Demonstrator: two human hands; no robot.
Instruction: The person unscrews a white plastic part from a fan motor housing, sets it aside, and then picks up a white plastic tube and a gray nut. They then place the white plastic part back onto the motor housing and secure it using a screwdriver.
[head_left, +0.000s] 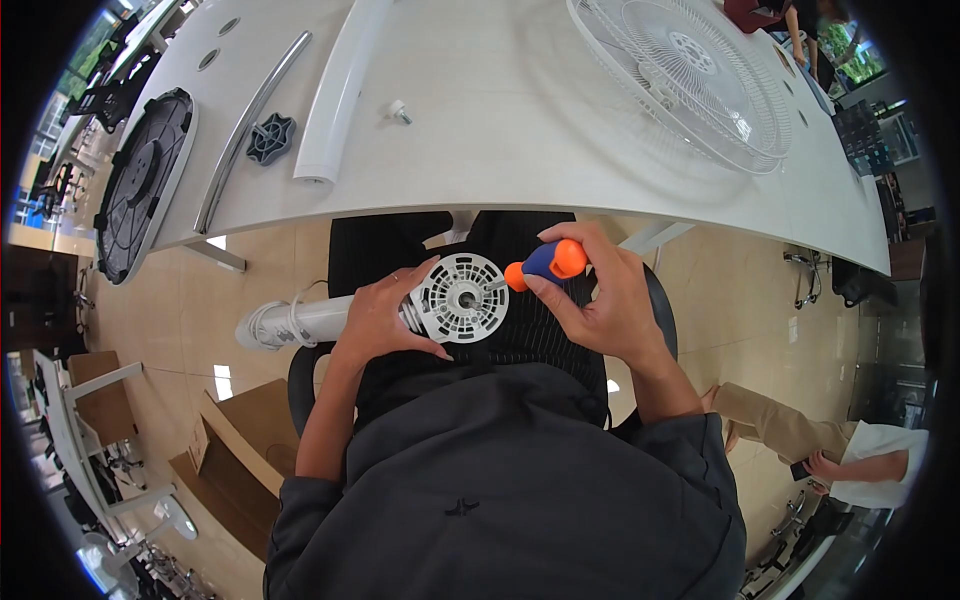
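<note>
My left hand (378,316) grips a white fan motor housing (460,298) on a white pole (290,322), held over my lap with its round vented face turned up. My right hand (600,292) holds a screwdriver with an orange and blue handle (548,262), its tip pointed at the centre of the housing. Both hands sit below the near edge of the white table (520,140).
On the table lie a white fan grille (690,70), a white tube (340,90), a chrome bar (245,125), a dark knob (270,138), a small screw part (399,111) and a round black base (140,185). A seated person (850,455) is at the right. Cardboard boxes (225,450) stand at the left.
</note>
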